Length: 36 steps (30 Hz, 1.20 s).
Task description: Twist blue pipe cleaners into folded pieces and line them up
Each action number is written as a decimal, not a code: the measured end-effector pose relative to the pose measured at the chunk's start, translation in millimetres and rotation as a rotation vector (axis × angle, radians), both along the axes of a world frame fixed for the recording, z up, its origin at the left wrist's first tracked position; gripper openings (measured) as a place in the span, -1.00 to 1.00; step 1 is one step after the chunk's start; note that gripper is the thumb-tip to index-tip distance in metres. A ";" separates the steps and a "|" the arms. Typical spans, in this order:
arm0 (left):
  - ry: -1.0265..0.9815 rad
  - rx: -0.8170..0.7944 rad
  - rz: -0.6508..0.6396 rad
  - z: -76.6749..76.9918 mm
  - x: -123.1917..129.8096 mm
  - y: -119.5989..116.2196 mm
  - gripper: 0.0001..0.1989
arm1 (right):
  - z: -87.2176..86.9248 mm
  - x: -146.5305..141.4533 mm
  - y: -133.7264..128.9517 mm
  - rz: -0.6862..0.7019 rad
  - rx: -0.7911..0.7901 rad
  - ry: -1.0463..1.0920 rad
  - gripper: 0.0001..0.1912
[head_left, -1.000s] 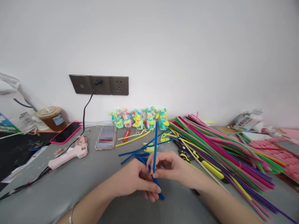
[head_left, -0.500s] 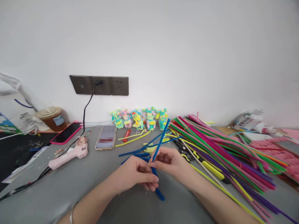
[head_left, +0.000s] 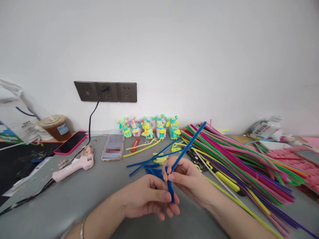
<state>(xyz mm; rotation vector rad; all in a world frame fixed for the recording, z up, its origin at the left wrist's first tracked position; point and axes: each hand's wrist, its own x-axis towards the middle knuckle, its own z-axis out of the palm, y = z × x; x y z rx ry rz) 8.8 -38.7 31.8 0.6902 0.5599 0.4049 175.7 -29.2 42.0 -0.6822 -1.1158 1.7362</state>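
A blue pipe cleaner (head_left: 188, 145) slants up and to the right out of my right hand (head_left: 187, 178), whose thumb and forefinger pinch it near a small bend. Its lower part runs down between the thumb and fingers of my left hand (head_left: 151, 197), which hold it from the left. Just behind my hands, more blue pipe cleaners (head_left: 144, 164) and short pale yellow pieces (head_left: 160, 158) lie on the grey table (head_left: 107, 191).
Colourful figures (head_left: 147, 127) line the wall. Pipe cleaners in many colours (head_left: 242, 157) and yellow-handled pliers (head_left: 227, 181) lie right. At left are a pink glue gun (head_left: 72, 167), phone (head_left: 71, 142) and drink cup (head_left: 56, 127).
The pipe cleaner's upper end has swung to the right and now leans more. Both hands have shifted slightly right, and my left hand's fingers have moved around the lower part.
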 end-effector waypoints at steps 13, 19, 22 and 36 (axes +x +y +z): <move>0.013 0.007 0.026 -1.3 2.3 -2.6 -0.60 | 1.2 -2.9 -2.8 -0.002 0.011 0.049 -0.80; 0.030 0.065 0.106 1.3 -0.3 1.1 -0.66 | -4.3 2.1 3.4 -0.030 0.047 -0.061 -0.77; 0.052 0.127 0.171 1.6 -2.9 6.6 -0.67 | -9.9 4.4 8.1 -0.109 0.104 -0.137 -0.76; 0.166 0.180 0.323 -3.9 -0.2 10.6 -0.74 | -4.3 8.9 13.2 -0.169 0.340 -0.344 -0.80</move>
